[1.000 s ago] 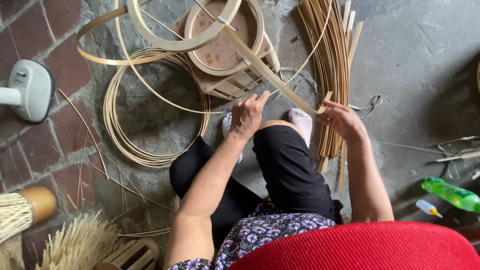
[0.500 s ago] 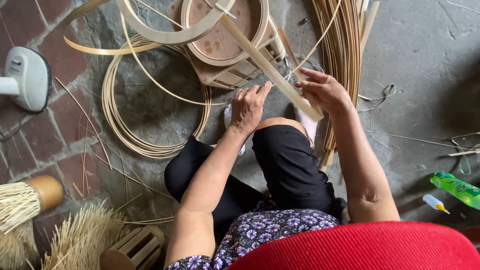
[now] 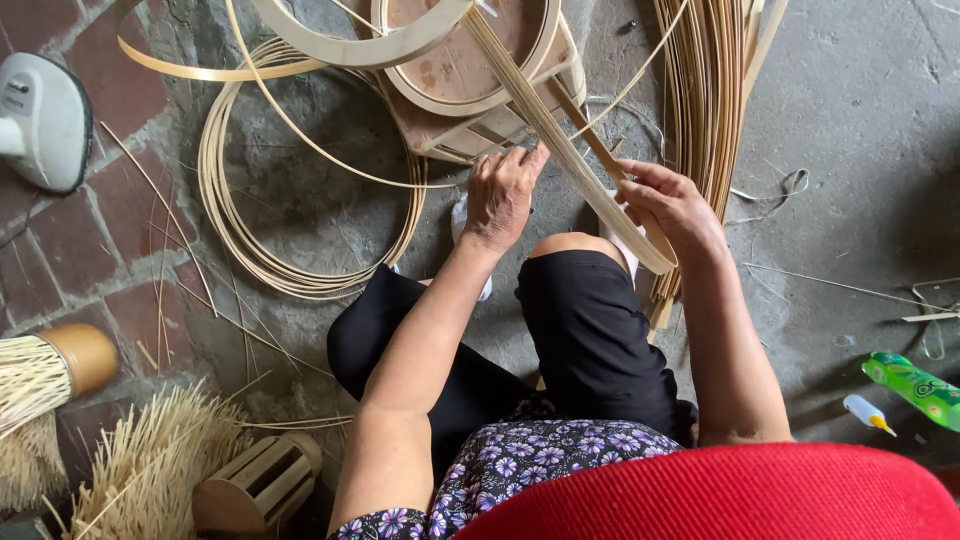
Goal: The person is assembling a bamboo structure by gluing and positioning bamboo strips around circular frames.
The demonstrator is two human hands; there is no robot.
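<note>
A flat bamboo strip runs from a bent hoop at the top down to my lap. My left hand rests its fingertips against the strip near its middle. My right hand grips the strip's lower end. Behind the strip sits a round bamboo tray frame on a low wooden stool. My bent knee in black trousers lies under both hands.
Coils of thin bamboo lie on the floor at left. A bundle of long bamboo strips stands at right. A white fan base, straw brooms, a small slatted wooden piece and a green bottle lie around.
My right hand moved left and up along the strip toward the left hand and now grips it. The view has shifted closer to the hoop.
</note>
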